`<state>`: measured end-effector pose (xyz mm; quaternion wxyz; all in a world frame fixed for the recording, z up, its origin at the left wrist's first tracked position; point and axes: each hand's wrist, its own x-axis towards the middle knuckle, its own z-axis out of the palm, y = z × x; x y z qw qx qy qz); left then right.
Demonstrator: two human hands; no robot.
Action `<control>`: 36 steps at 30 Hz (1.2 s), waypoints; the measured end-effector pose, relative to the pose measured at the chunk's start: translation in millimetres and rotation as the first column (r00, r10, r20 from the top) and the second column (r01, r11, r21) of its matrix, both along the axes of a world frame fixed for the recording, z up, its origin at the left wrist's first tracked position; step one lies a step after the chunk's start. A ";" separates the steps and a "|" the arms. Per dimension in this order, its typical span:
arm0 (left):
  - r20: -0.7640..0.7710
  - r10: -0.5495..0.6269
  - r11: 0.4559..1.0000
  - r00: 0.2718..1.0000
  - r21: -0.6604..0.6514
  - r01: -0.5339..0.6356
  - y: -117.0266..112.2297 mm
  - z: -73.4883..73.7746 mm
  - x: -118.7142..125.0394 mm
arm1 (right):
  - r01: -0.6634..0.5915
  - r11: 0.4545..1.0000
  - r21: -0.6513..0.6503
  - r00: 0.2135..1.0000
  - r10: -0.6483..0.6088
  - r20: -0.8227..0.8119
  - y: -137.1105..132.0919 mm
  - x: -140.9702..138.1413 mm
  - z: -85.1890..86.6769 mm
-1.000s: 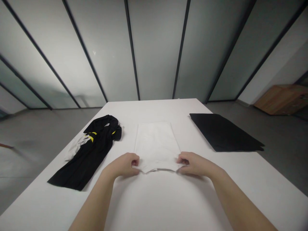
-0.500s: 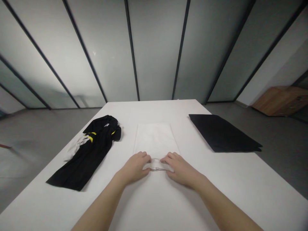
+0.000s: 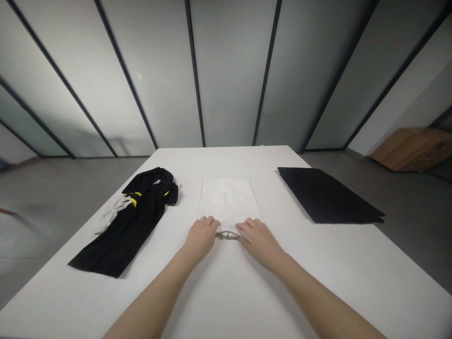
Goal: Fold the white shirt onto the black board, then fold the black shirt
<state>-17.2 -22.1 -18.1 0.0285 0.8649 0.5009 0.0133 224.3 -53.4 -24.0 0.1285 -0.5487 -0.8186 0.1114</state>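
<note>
Edge of white cloth (image 3: pixel 229 197) farther forward

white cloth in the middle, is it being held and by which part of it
The white cloth is held by its near edge: the left hand grips its left side, the right hand its right.

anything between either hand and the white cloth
Nothing visible: the left hand and right hand both hold the near edge of the white cloth. The black garment lies apart at left, the black sheet apart at right.
</note>
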 end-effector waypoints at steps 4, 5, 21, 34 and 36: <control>-0.018 0.046 0.997 0.999 0.056 -0.045 6.3 -1.7 4.8 | 0.055 0.997 0.044 0.998 -0.057 0.039 1.5 -4.6 1.0; -0.013 0.057 0.997 0.998 0.059 -0.056 8.3 -1.5 5.0 | 0.070 0.996 0.047 0.996 -0.073 0.048 2.2 -4.5 1.4; 0.343 -0.023 0.672 0.939 -0.690 0.269 -2.1 33.3 -53.8 | -0.251 0.802 -0.543 0.964 0.156 -0.216 -4.9 38.3 37.0; 0.204 -0.072 0.995 0.976 0.078 0.057 -20.7 -28.4 24.9 | -0.103 0.994 0.043 0.984 0.108 -0.139 -6.2 -20.7 -8.8; 0.152 -0.023 0.996 0.988 0.085 0.010 -19.0 -32.7 24.2 | -0.010 0.999 0.046 0.998 0.013 -0.055 -3.3 -18.4 -16.5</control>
